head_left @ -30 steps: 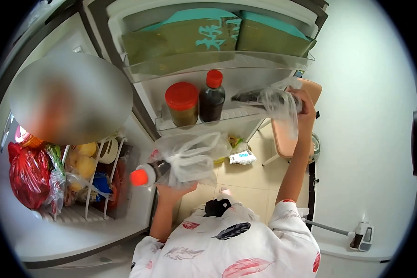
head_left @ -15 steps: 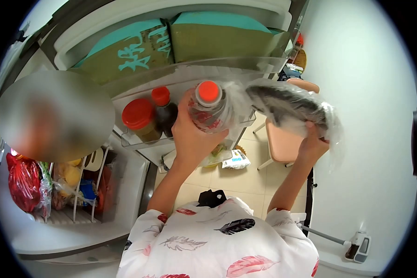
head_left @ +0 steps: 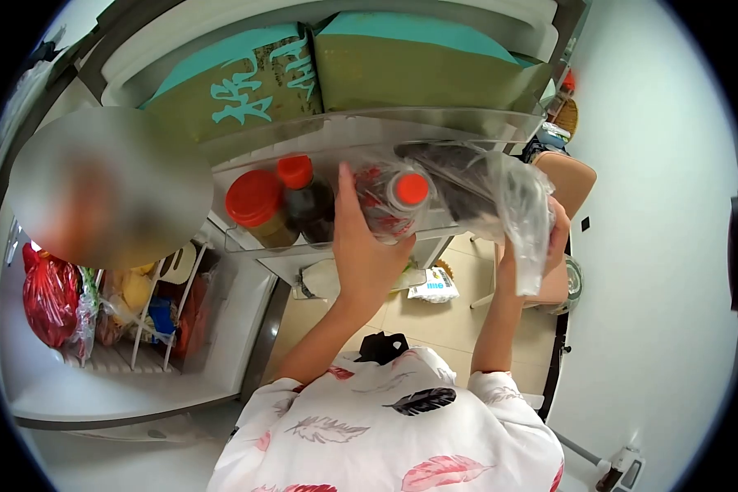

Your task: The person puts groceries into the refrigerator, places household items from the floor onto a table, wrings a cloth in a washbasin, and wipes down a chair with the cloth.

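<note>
I've shifted the left hand (head_left: 369, 252), fingers round the bottle (head_left: 412, 189), rightward at the shelf (head_left: 312, 249), seemingly lined up (seating unclear from here); the right hand (head_left: 556, 234) grips the bag (head_left: 521, 197)

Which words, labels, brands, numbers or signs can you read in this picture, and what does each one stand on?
No text reads with certainty.
Large teal brush-style Chinese characters on the left green bag: too stylised to quote surely.
Blue lettering on the white packet: too blurred to read.
Red marks about the red-capped bottle in the left hand: too blurred to tell whether they are letters.
</note>
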A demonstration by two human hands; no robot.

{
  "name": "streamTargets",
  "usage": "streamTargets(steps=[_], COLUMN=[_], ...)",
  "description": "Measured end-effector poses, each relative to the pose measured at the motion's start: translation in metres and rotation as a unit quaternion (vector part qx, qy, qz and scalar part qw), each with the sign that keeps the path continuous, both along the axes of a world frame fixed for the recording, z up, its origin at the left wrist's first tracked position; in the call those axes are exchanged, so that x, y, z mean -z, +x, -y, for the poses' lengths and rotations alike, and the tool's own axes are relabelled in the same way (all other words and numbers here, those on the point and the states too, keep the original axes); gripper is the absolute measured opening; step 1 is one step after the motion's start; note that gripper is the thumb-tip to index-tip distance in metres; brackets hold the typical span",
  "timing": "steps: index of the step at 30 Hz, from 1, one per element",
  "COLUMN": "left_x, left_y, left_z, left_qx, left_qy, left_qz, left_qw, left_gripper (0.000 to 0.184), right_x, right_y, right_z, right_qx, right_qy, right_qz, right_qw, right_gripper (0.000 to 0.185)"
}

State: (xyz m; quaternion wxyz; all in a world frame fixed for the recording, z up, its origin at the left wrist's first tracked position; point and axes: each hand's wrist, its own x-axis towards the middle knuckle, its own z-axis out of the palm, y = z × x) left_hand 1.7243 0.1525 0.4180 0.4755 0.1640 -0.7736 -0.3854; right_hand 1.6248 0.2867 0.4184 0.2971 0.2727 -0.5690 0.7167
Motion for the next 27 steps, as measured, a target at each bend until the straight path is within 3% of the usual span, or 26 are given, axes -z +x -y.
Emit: streamTargets(steps=[2, 7, 10, 13, 15, 18, 21, 27], left_x=[0.003, 0.004, 0.015, 0.018, 0.012, 0.012, 0.012, 0.014], left_y=[0.000, -0.002, -0.008, -0.011, -0.009, -0.009, -0.010, -0.016], left_z=[0.002, 0.004, 0.004, 0.002, 0.001, 0.001, 0.002, 0.001], left_qx=[0.007, -0.019, 0.044, 0.069, 0.002, -0.003, -0.017, -0.040], left_qy=[0.000, -0.026, 0.063, 0.044, -0.052, -0.069, -0.086, -0.097], left_qz=[0.013, 0.058, 0.007, -0.045, -0.006, -0.004, -0.003, 0.000], left_qw=[1.000, 0.998, 0.997, 0.996, 0.999, 0.998, 0.996, 0.994], left_gripper=[0.098, 0.099, 0.097, 0.086, 0.082, 0.079, 0.075, 0.077], right_x=[0.000, 0.001, -0.007, -0.008, -0.008, -0.007, -0.012, -0.006], right_y=[-0.004, -0.007, -0.004, -0.004, -0.008, -0.013, -0.012, -0.021], right_z=[0.007, 0.021, 0.025, 0.031, 0.035, 0.039, 0.040, 0.036], right_qx=[0.036, -0.026, -0.012, -0.037, -0.009, 0.033, -0.030, 0.003], right_qy=[0.036, 0.034, 0.090, 0.090, 0.091, 0.133, 0.128, 0.216], right_qz=[-0.048, -0.021, -0.015, 0.034, 0.078, 0.066, 0.110, 0.098], right_qw=[0.998, 0.999, 0.996, 0.995, 0.993, 0.988, 0.985, 0.972], right_gripper=[0.042, 0.036, 0.036, 0.038, 0.038, 0.038, 0.039, 0.041])
